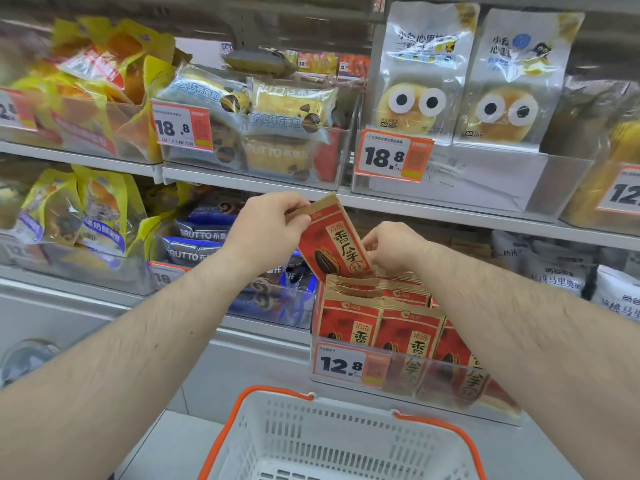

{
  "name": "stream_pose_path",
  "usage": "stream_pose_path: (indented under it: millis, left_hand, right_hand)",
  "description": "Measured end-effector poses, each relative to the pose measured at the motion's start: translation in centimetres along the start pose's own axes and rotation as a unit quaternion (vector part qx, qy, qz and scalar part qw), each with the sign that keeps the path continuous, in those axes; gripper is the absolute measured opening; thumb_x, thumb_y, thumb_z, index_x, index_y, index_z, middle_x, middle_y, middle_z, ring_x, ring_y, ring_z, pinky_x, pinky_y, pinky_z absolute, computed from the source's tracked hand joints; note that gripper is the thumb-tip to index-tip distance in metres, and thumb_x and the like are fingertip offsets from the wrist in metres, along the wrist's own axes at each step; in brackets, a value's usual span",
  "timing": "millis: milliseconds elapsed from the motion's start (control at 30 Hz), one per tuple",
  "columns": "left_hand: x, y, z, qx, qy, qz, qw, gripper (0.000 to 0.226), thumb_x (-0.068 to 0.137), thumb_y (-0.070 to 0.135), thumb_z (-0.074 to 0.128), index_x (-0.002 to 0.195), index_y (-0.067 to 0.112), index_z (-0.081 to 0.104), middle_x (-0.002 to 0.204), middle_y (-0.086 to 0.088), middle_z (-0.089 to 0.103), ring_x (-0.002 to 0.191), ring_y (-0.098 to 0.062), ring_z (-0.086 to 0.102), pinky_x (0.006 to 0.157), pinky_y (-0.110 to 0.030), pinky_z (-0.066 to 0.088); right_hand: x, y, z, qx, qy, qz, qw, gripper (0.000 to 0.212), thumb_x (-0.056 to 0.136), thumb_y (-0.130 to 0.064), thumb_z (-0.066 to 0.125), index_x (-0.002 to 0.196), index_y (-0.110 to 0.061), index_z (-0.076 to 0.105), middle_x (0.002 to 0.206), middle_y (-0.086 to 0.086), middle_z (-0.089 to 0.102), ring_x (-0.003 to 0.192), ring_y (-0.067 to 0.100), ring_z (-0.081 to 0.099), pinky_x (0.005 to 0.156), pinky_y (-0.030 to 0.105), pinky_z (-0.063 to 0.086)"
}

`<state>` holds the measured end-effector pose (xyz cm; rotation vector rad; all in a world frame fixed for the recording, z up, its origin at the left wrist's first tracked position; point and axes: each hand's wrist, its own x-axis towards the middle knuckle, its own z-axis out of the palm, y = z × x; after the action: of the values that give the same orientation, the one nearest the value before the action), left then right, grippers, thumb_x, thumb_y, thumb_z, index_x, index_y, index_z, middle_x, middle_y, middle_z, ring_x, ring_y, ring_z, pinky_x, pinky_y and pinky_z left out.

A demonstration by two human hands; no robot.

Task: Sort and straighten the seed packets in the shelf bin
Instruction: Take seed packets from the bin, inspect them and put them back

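Your left hand [268, 225] pinches the top corner of one red seed packet [334, 242], thumb and fingers curled onto its brown upper edge. The packet is lifted above the rest and tilted, top leaning toward your left hand, bottom end dipping into the back of the clear shelf bin [408, 382].

Your right hand [393, 245] sits just to the right of the held packet, fingers curled down at its lower right edge. Whether those fingertips grip the held packet or the ones behind it cannot be told; they are hidden by the packet.

Below both hands, the remaining seed packets [381, 317] stand in rows in the bin, mostly upright, front faces toward you; the row under your right forearm leans to the right. A price tag reading 12.8 [341, 365] is fixed on the bin front, below your right hand.

Nearer to you than both hands, between your forearms, a white shopping basket [332, 438] with orange handles [263, 393] sits low in view.

Left of your left hand: blue snack packs [197, 237] in the neighbouring bin. Above both hands, on the upper shelf: bread bags with googly eyes [420, 98] behind an 18.8 tag [393, 155]
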<state>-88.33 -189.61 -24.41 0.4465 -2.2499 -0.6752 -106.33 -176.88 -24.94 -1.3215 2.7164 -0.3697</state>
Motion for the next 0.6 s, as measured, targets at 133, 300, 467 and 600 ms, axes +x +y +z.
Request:
stream_pose_path:
  millis: [133,300,467,600]
  left_hand:
    - [0.3,1.0,-0.8,-0.058,0.069,0.002,0.996,0.013,0.098,0.011,0.058,0.099,0.017,0.068,0.081,0.019,0.061,0.076,0.005,0.058,0.074,-0.013,0.048]
    - [0.5,2.2,-2.9,-0.106,0.159,0.011,0.982,0.019,0.102,0.013,0.051,0.112,0.016,0.066,0.103,0.004,0.063,0.101,-0.015,0.063,0.092,-0.041,0.055]
    - [-0.3,3.0,-5.5,-0.083,0.138,0.004,0.987,0.024,0.103,0.017,0.049,0.114,0.024,0.069,0.104,0.009,0.056,0.106,-0.016,0.06,0.095,-0.045,0.053]
    - [-3.3,3.4,-5.7,-0.15,0.073,-0.058,0.984,0.027,0.104,0.013,0.049,0.103,0.033,0.067,0.093,0.011,0.068,0.081,-0.009,0.069,0.072,-0.034,0.061]
  right_hand:
    - [-0.5,-0.9,-0.6,0.142,0.095,0.018,0.985,0.029,0.093,-0.008,0.054,0.103,-0.022,0.077,0.106,-0.005,0.071,0.093,0.011,0.061,0.08,0.028,0.05]
    - [-2.9,-3.7,-2.2,0.367,0.104,0.024,0.924,0.037,0.087,0.005,0.045,0.091,-0.017,0.074,0.094,0.003,0.074,0.098,0.02,0.067,0.082,0.034,0.056]
    - [-5.5,-5.7,-2.9,0.503,0.032,-0.017,0.863,0.044,0.079,0.014,0.038,0.098,-0.006,0.072,0.093,0.01,0.073,0.085,0.029,0.062,0.057,0.024,0.047]
    - [-7.3,-6.0,-1.8,0.493,-0.041,-0.069,0.866,0.03,0.088,0.003,0.054,0.113,-0.009,0.067,0.099,0.011,0.07,0.065,0.013,0.051,0.06,0.027,0.039]
